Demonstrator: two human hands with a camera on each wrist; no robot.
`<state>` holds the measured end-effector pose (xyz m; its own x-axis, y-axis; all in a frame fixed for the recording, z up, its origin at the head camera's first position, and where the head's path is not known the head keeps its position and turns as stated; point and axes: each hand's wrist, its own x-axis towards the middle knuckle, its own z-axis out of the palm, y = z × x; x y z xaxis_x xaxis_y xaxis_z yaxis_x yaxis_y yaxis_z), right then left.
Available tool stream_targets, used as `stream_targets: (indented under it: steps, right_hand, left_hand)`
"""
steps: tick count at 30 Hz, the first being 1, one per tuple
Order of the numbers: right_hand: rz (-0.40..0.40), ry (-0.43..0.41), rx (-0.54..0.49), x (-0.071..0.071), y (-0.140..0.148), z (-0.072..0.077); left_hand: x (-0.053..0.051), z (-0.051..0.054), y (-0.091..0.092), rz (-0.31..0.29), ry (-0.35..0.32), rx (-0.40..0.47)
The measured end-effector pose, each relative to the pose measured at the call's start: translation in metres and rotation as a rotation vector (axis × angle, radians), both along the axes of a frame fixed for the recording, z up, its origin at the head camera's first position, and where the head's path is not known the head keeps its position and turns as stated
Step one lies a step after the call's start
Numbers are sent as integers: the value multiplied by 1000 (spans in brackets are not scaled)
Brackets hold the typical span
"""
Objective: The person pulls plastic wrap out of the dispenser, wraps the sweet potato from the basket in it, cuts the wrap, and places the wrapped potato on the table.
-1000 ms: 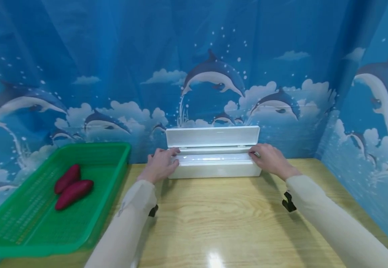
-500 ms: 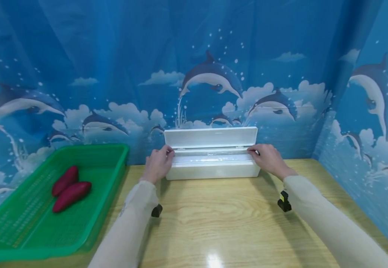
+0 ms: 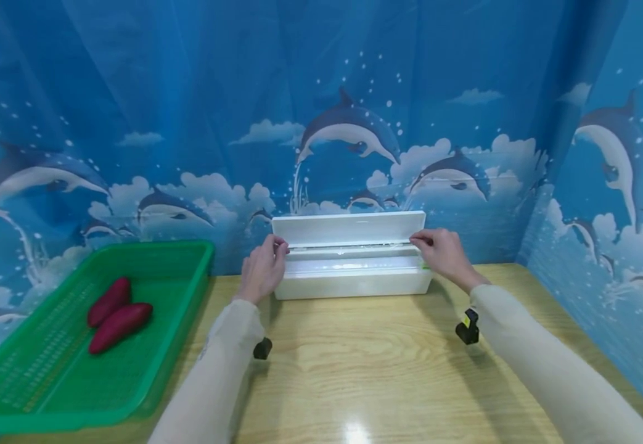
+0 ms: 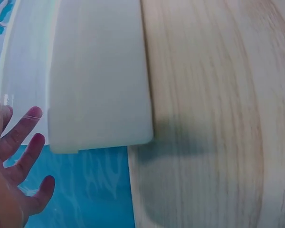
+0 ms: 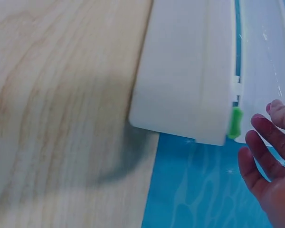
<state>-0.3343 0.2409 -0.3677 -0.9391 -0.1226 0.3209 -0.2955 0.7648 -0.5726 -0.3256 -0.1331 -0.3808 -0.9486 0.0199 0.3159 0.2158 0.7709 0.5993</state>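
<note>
A white cling film dispenser [image 3: 354,286] lies lengthwise at the back of the table, its lid [image 3: 349,229] tipped back. Inside is a roll of clear film [image 3: 349,266]. My left hand [image 3: 262,271] pinches the film's edge at the left end between thumb and forefinger; my right hand [image 3: 444,254] pinches it at the right end. Between them a thin glinting strip of cling film [image 3: 340,251] rises over the roll. Both wrist views show the other fingers spread loosely beside the dispenser. A green slider [image 5: 235,122] sits at its right end in the right wrist view.
On the left stands a green plastic basket [image 3: 179,345] with two purple-red sweet potatoes [image 3: 120,327] in it. A blue dolphin-print curtain [image 3: 232,123] hangs close behind the dispenser. The wood-grain table [image 3: 354,357] extends in front.
My left hand's fingers have closed on the film's edge. Both hands have then risen slightly, lifting the film from the roll toward the lid. The dispenser and basket stay put.
</note>
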Motion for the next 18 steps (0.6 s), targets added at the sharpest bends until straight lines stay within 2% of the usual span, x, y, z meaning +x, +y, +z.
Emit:
stream_targets:
  steps: [6,11,18]
  right_hand:
    - [-20,-63,-47,5,1,10]
    - [-1,-104,-84,8,4,17]
    - [20,-177,-224,8,8,23]
  left_hand:
    - [3,3,-2,-35,20,109]
    - [6,7,-4,-81,23,179]
    - [8,13,-3,-128,42,274]
